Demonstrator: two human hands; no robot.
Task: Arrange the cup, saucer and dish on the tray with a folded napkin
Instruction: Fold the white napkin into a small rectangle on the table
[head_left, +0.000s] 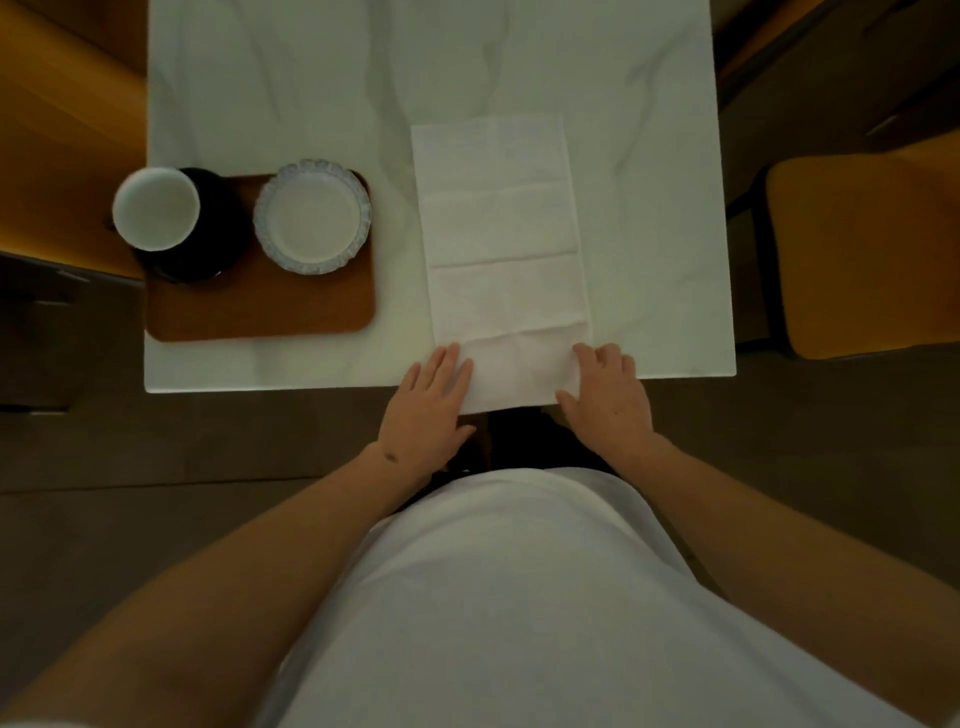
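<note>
White marble desk (291, 78) carries a creased white paper napkin (501, 249); left hand (431, 400) and right hand (608, 400) press flat, straight fingers on its lower corners. No writing shows.

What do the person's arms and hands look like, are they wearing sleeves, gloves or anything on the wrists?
Both forearms are bare, with no sleeves reaching them. The left hand and right hand wear no gloves, and no rings, watch or bracelet show. A small dark mark sits near the left wrist. The torso is covered by a white top.
</note>
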